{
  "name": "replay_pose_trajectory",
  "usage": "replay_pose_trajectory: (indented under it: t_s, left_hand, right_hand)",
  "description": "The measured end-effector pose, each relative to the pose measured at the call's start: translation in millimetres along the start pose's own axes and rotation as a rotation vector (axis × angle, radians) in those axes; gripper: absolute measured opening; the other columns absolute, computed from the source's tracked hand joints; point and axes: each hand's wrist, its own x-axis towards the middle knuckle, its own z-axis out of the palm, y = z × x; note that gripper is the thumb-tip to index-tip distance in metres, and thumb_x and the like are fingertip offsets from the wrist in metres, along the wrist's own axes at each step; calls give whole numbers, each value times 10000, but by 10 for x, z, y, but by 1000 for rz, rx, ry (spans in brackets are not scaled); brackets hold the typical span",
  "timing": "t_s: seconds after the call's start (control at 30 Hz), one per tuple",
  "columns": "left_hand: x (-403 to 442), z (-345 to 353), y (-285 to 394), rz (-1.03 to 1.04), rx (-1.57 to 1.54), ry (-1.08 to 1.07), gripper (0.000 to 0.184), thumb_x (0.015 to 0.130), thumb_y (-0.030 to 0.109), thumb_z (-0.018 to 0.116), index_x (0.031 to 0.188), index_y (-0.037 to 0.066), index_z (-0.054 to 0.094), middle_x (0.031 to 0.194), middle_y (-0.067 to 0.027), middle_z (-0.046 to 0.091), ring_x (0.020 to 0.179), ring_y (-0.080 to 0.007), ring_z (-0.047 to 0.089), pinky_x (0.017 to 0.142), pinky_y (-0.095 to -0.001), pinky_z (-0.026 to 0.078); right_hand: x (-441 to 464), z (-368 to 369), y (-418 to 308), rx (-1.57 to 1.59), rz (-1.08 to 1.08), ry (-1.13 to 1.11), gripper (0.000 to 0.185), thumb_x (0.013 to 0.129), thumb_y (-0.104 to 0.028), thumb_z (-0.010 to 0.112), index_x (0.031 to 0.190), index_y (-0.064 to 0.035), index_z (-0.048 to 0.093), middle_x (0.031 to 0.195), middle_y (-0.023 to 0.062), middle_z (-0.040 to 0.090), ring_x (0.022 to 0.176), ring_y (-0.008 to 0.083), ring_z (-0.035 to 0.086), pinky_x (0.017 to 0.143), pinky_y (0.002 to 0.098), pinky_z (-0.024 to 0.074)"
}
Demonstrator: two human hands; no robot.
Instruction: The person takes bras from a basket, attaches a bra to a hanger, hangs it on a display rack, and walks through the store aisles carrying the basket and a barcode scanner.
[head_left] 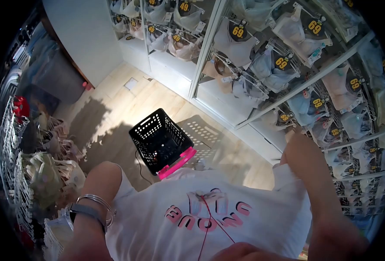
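Observation:
Both my arms are bent with the forearms coming back toward the camera, and neither hand shows its fingers. A watch (87, 213) with a grey strap and several silver bangles (97, 198) circle my left wrist; the left hand lies beyond the bottom edge. My right forearm (316, 187) runs down to the lower right, where it turns dark and leaves the view. Whatever the hands hold is hidden. Between the arms is my white T-shirt (149, 217) with pink and black lettering, a thin red cord (207, 213) lying over it.
A black shopping basket (147, 126) with a pink handle (178, 163) stands on the pale wood floor (129, 102) ahead. Racks of bras (273, 67) with price tags rise at right. More garments (40, 176) hang at left, beside a white wall panel (77, 35).

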Motion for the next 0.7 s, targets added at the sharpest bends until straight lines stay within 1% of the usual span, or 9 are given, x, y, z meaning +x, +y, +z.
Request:
replay_pose_trajectory:
  t_s: [0.4,0.5,0.67,0.7]
  left_hand:
    - [141,-58,86,2,55,-40,519,916,425,505,1381,221,400,1460,42,313,1292,-202,348,1003,-468,316]
    - [90,-43,111,29,8,-46,514,918,425,501,1379,219,404,1455,47,323,1285,-191,358,1001,-468,317]
    - [39,-38,13,8,-124,-25,507,921,426,495,1375,216,410,1445,56,341,1274,-174,376,998,-468,320]
    - [27,-58,32,-31,-183,-6,506,921,426,494,1374,216,411,1444,58,344,1272,-170,379,997,-468,320]
  right_hand:
    - [44,80,75,21,54,46,364,945,-290,444,1278,-160,506,1418,-5,392,1354,158,281,1105,399,231]
    - [-54,74,5,61,31,63,363,944,-289,444,1277,-159,508,1415,-8,397,1353,157,284,1102,398,236]
    - [-135,74,89,139,10,99,361,943,-288,444,1274,-158,509,1410,-13,405,1350,156,290,1096,395,245]
    - [-144,75,118,167,-8,107,361,943,-287,444,1273,-158,510,1409,-14,407,1350,156,291,1095,394,247]
